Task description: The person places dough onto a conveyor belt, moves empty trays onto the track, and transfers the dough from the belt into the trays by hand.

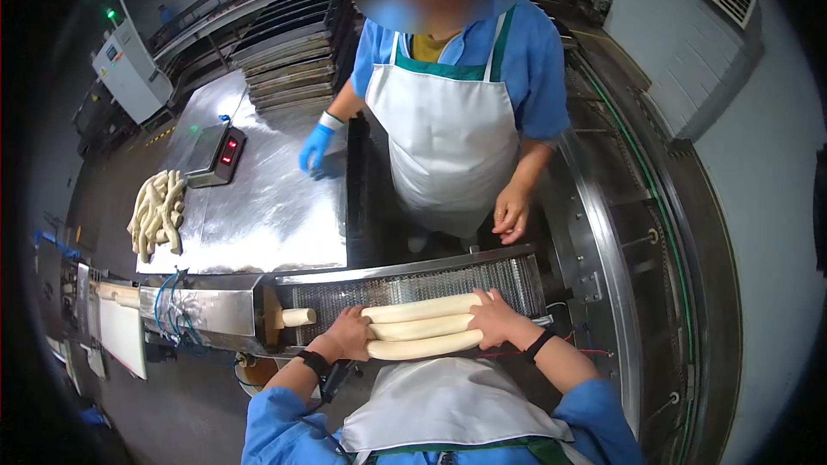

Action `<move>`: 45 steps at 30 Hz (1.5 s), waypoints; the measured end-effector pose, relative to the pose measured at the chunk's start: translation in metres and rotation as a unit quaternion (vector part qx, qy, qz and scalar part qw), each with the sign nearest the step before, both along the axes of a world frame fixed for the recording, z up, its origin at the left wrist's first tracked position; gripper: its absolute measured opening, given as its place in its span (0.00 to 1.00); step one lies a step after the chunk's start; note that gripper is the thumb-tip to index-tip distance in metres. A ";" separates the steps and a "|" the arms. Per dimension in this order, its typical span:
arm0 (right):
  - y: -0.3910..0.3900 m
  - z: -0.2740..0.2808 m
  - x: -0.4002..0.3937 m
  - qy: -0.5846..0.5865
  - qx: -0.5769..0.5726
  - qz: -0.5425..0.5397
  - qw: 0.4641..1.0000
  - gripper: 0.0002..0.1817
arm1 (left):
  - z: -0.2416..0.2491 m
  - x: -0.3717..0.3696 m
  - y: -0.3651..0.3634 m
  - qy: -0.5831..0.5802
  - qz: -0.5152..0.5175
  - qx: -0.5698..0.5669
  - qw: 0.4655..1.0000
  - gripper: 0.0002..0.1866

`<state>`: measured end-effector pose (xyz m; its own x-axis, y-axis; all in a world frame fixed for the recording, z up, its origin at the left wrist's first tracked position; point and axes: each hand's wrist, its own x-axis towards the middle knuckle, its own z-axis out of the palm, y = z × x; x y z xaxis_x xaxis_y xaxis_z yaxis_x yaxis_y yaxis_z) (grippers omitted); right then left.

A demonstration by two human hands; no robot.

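Three long, pale dough ropes (pixel 422 327) lie side by side in front of me, at the near side of the metal mesh conveyor (pixel 323 296). My left hand (pixel 349 333) is closed around their left ends. At the right ends, my right hand (pixel 500 320) grips them with its fingers over the top. A short dough piece (pixel 299 318) sticks out of the machine outlet (pixel 272 319) onto the belt, left of my left hand. The undersides of the ropes are hidden.
Across the conveyor stands a co-worker in a white apron (pixel 448 133), one hand in a blue glove (pixel 319 148). A steel table (pixel 276 215) holds a scale (pixel 215 155) and a heap of dough strips (pixel 158 213). Stacked trays (pixel 289 60) stand at its far end.
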<state>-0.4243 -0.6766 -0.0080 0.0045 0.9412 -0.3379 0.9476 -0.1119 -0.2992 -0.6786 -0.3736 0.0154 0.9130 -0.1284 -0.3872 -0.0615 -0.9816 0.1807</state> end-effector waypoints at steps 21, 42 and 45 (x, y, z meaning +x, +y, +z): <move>-0.095 0.017 0.045 -0.039 -0.030 -0.125 0.991 0.22 | 0.006 0.086 -0.094 -0.025 -0.094 0.033 0.995 0.27; 0.005 0.088 0.016 0.041 0.028 0.041 0.998 0.21 | 0.080 -0.033 -0.042 -0.109 0.043 0.012 0.993 0.21; 0.048 0.075 -0.013 0.075 0.071 0.106 0.989 0.21 | 0.099 -0.085 -0.026 -0.074 0.092 0.044 0.992 0.18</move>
